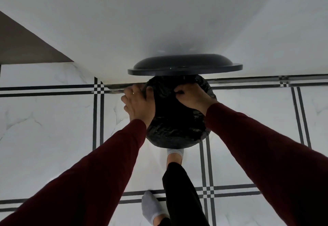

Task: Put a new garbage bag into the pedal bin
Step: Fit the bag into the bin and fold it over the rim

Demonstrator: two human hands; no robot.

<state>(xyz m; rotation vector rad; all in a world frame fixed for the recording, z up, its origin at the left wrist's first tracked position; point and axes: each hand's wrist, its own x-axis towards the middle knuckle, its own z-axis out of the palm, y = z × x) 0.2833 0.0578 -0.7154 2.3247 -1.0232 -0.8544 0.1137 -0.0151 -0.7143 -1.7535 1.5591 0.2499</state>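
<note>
Head view, item: my left hand [137,104] and right hand [192,95] pinch garbage bag [175,119] over pedal bin rim; risk: thin film tearing if overstretched.

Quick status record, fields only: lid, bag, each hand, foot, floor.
lid: black lid raised, against the white wall
bag: black garbage bag covers the bin mouth and drapes over its rim
left hand: left hand at the left rim, thumb on the bag
right hand: right hand pinches the bag at the far right rim
foot: socked foot at the bin's front; pedal hidden
floor: white tiled floor, black lines
</note>
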